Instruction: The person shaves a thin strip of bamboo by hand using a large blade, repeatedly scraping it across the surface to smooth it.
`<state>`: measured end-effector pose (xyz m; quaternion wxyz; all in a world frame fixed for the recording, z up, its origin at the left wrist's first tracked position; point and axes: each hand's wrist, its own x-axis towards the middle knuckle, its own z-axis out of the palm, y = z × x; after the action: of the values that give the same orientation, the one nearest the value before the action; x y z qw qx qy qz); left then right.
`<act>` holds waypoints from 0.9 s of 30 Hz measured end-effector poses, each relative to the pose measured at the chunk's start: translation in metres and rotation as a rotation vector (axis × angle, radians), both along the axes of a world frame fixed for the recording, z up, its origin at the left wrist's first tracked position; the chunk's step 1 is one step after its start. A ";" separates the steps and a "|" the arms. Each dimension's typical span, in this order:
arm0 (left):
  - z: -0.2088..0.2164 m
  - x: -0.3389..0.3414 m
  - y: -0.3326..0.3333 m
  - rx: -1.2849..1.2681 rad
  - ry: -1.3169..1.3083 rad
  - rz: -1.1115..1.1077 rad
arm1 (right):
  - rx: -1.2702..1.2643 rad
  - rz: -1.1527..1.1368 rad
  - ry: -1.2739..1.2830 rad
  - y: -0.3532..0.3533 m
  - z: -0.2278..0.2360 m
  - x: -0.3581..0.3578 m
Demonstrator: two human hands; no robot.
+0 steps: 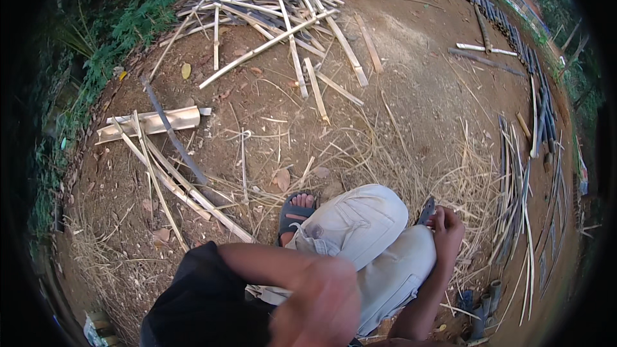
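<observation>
My right hand point(448, 232) is closed beside my right knee, on the right. A dark, flat knife blade point(426, 210) sticks out past its fingers, and the handle is hidden in the hand. Close to my body, my left hand point(316, 311) is smeared by motion in front of my lap. Its fingers do not show clearly, nor whether it holds anything. My knees in light trousers point(360, 225) are bent, with a sandalled foot point(297, 215) on the ground to their left.
Split bamboo strips point(283, 19) lie in a loose pile at the far side. A half bamboo culm point(160, 122) and long slats point(186, 189) lie on the left. Shavings point(366, 154) cover the soil ahead. Thin strips point(514, 193) and dark poles point(543, 103) lie along the right.
</observation>
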<state>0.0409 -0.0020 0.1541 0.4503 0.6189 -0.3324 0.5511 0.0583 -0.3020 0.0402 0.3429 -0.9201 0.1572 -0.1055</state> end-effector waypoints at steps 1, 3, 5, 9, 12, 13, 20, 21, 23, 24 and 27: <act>-0.002 0.006 -0.004 0.041 0.056 -0.042 | -0.020 -0.094 -0.023 0.009 0.004 0.002; -0.015 0.022 -0.017 0.112 0.260 -0.132 | -0.074 -0.060 0.222 0.029 0.030 -0.007; -0.019 0.041 -0.034 0.207 0.568 -0.192 | -0.270 0.178 0.042 0.048 0.019 -0.027; -0.019 0.068 -0.063 0.653 0.644 -0.184 | -0.695 0.119 0.076 0.061 0.012 -0.038; -0.010 0.092 -0.075 1.106 0.525 -0.401 | -0.702 0.109 0.121 0.056 0.013 -0.031; -0.008 0.102 -0.082 1.214 0.545 -0.545 | -0.740 0.116 0.069 0.052 0.006 -0.031; -0.077 0.174 -0.092 1.376 0.988 -0.538 | -0.644 0.007 0.204 0.066 0.000 0.010; -0.081 0.185 -0.090 1.505 0.995 -0.384 | -0.633 -0.011 0.231 0.068 0.000 0.018; -0.094 0.199 -0.092 1.576 0.999 -0.181 | -0.644 -0.012 0.311 0.071 -0.002 0.031; -0.103 0.199 -0.100 1.517 0.992 -0.134 | -0.672 -0.001 0.354 0.071 0.000 0.036; -0.105 0.215 -0.112 1.423 1.028 -0.270 | -0.604 0.056 0.709 0.062 0.002 0.071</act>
<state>0.2563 -0.1141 0.0488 0.1135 0.8785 -0.4234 -0.1900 0.1293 -0.2400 0.0425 -0.0127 -0.9619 0.2020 0.1839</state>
